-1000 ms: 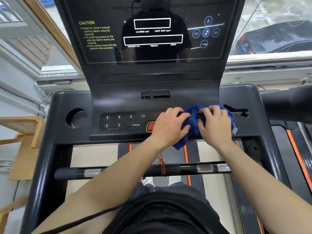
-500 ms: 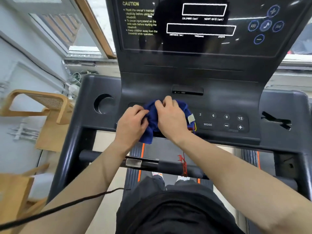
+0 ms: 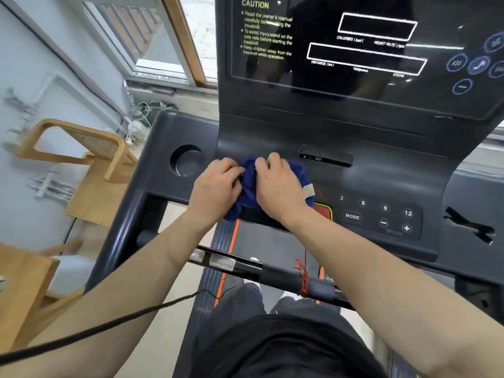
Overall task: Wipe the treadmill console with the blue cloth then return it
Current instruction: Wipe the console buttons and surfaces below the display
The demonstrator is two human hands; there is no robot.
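Observation:
The blue cloth [image 3: 249, 186] is bunched on the lower panel of the dark grey treadmill console [image 3: 381, 165], over its left button group. My left hand [image 3: 215, 186] grips the cloth's left side and my right hand [image 3: 278, 189] presses on its right side, both hands touching it. A pale tag sticks out at the cloth's right edge. The red stop button [image 3: 323, 210] and the right button pad [image 3: 381, 214] with MODE, 3, 6, 9, 12 show beside my right wrist. The display screen [image 3: 354, 45] rises behind.
A round cup holder [image 3: 186, 163] lies just left of my left hand. A black handlebar [image 3: 245, 266] with a red cord crosses below my forearms. Wooden chairs [image 3: 81, 151] stand to the left by the wall and window. A black cable [image 3: 109, 326] crosses my left forearm.
Both hands and the cloth have slid from the right side of the lower panel to its left side, uncovering the right button pad. The view has also swung left.

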